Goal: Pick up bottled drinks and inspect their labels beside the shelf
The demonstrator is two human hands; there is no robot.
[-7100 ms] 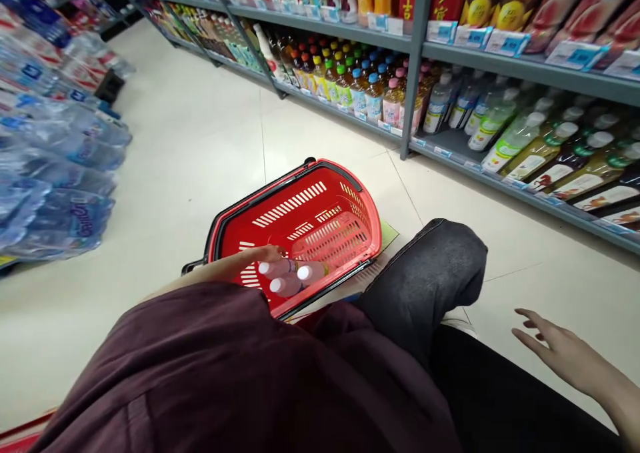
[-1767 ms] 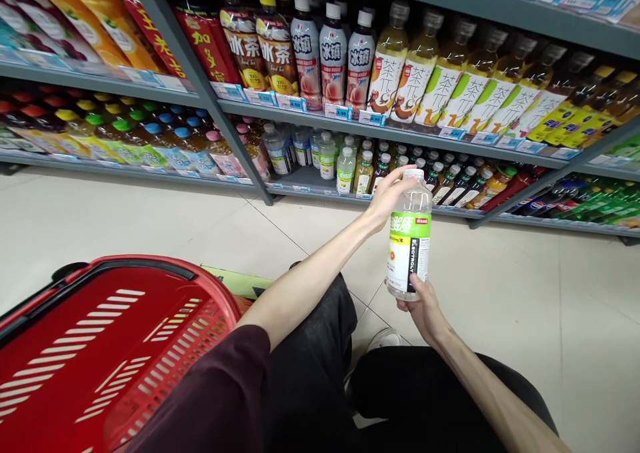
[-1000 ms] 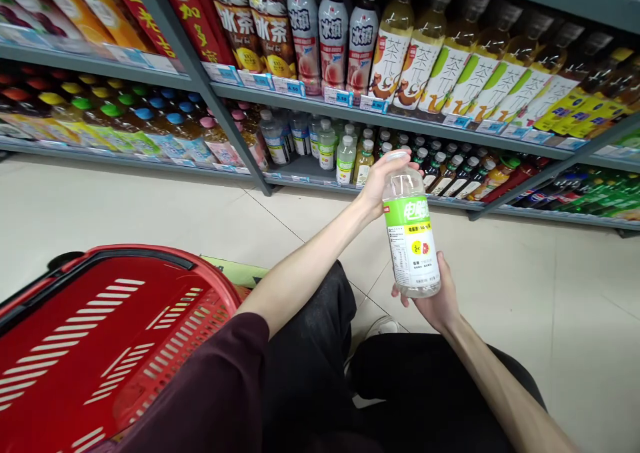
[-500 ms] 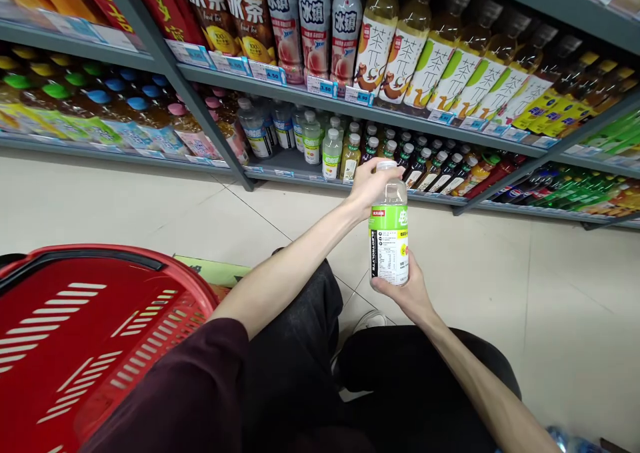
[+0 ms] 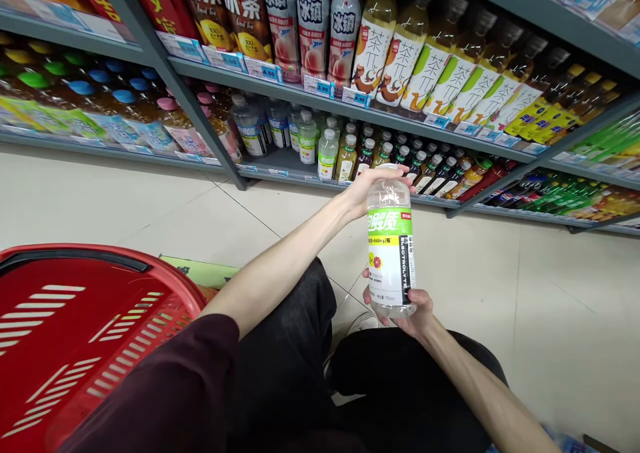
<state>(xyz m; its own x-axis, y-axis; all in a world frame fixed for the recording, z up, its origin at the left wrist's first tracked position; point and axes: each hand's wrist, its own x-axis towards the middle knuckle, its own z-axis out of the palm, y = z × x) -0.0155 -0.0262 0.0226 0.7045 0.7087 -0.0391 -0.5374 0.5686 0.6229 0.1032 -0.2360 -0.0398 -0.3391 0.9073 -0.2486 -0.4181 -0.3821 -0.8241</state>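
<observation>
Between my two hands is a clear drink bottle (image 5: 390, 253) with a green, white and black label, held nearly upright in front of the shelves. My left hand (image 5: 367, 187) is wrapped round its neck and pale cap, fingers over the top. At the base, my right hand (image 5: 413, 311) grips the bottle from below, thumb on the right side and fingertips showing on the left. The label's green band and a small red fruit picture face me. On the bottom shelf behind stands a similar green-labelled bottle (image 5: 328, 154).
A red shopping basket (image 5: 165, 286) stands on the floor at the left. Grey shelves (image 5: 280, 87) of bottled drinks run across the back, with price tags on their edges. Pale floor tiles (image 5: 465, 266) lie between my knees and the shelves.
The bottle has turned about its long axis, so the label's fruit picture and large lettering now face me. It also appears slightly larger and lower. My right hand has shifted its grip at the base.
</observation>
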